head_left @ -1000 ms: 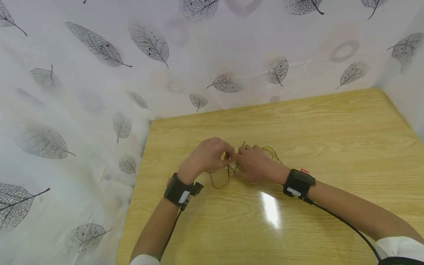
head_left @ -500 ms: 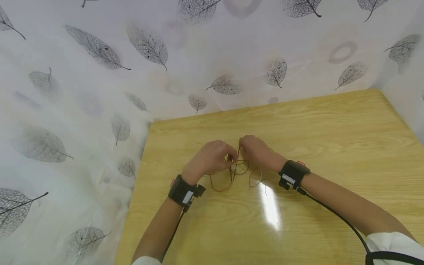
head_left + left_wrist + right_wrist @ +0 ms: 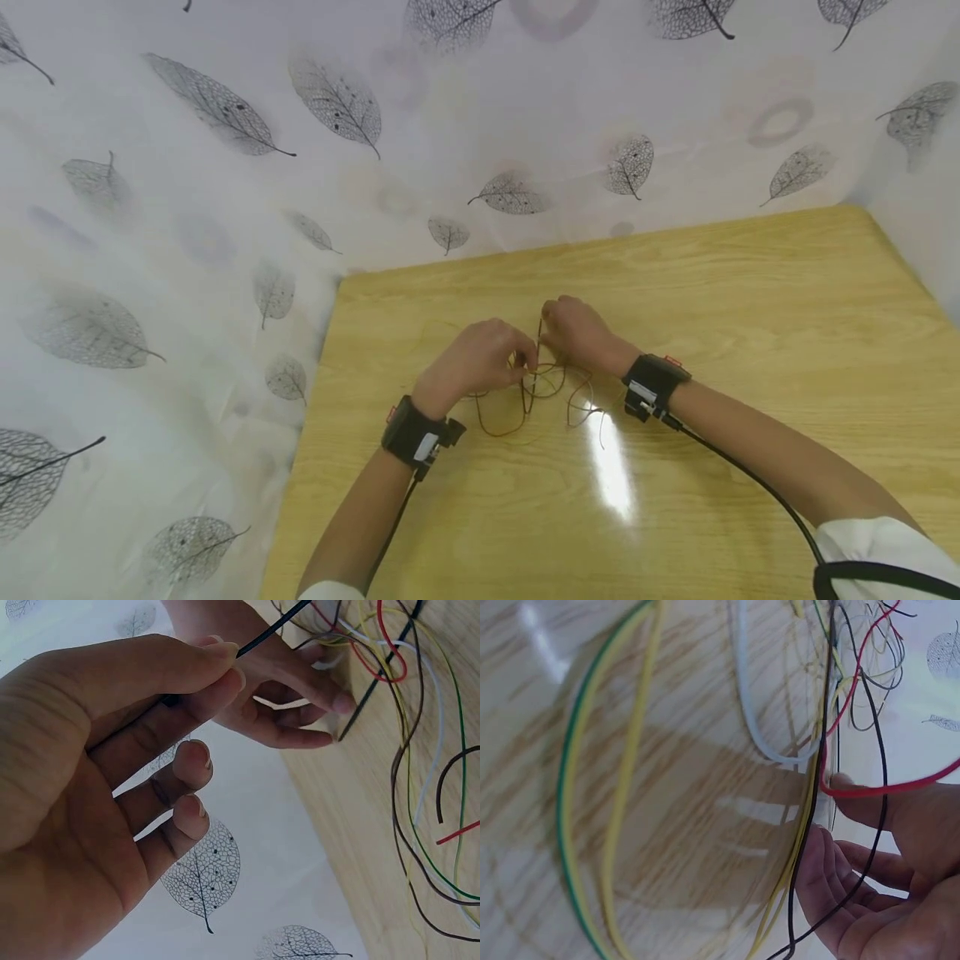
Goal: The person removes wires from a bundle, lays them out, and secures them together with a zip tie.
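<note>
My left hand (image 3: pixel 480 358) pinches a black wire (image 3: pixel 274 628) between thumb and index finger, its other fingers loosely bent. Farther back, my right hand (image 3: pixel 581 335) pinches a dark wire, which runs down taut toward the left hand in the head view. Around and below both hands is a loose tangle of thin wires. It includes a red wire (image 3: pixel 911 787), a white wire (image 3: pixel 748 724), a green wire (image 3: pixel 561 799) and a yellow wire (image 3: pixel 622 780). Several wires cross in front of the right hand in its wrist view, partly hiding its fingertips.
The wires lie on a wood-grain table (image 3: pixel 712 317). White sheeting (image 3: pixel 555 108) with a leaf print stands along the back and left edges. Each wrist wears a black camera band (image 3: pixel 656 385) with a cable running back along the arm.
My right hand has lifted away from beside the left and moved up toward the back, drawing a dark wire taut. The left hand has shifted only slightly.
</note>
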Demonstrator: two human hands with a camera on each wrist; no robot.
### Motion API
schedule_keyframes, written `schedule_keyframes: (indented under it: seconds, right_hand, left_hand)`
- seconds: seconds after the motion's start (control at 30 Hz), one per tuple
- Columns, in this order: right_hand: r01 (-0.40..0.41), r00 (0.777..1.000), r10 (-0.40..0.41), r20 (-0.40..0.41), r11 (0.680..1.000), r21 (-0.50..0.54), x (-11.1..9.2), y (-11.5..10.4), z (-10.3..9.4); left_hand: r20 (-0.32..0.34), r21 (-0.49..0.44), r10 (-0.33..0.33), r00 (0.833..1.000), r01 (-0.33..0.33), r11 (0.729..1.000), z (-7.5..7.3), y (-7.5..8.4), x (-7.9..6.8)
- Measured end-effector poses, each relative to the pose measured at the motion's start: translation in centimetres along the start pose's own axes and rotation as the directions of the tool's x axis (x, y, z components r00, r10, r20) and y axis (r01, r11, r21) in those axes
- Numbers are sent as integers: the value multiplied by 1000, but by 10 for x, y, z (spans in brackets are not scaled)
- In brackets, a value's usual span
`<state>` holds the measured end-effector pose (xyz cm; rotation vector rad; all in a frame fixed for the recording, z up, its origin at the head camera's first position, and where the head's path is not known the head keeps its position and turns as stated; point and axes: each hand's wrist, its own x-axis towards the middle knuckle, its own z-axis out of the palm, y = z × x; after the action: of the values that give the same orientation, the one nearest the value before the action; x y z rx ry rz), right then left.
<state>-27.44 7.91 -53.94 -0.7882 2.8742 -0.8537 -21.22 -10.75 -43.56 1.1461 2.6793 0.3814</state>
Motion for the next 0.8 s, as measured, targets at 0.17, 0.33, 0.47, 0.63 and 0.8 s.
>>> schedule_keyframes:
  seconds: [0.17, 0.33, 0.47, 0.63, 0.8]
  right_hand:
    - [-2, 1000, 3, -8, 1000, 32, 1, 0, 1]
    - [2, 1000, -2, -20, 1000, 28, -1, 0, 0]
    - [-6, 1000, 6, -19, 1000, 16, -1, 0, 0]
    - [-35, 999, 35, -2, 999, -14, -1, 0, 1]
    - [-36, 999, 36, 2, 999, -8, -1, -2, 1]
  left_hand:
    - [4, 6, 9, 1000, -9, 1000, 1, 0, 0]
    - [2, 19, 13, 1000, -13, 1000, 1, 0, 1]
    - [5, 17, 6, 1000, -6, 1000, 0, -1, 1]
    - [7, 13, -1, 1000, 1, 1000, 1, -1, 1]
    - [14, 21, -12, 1000, 12, 1000, 1, -2, 1]
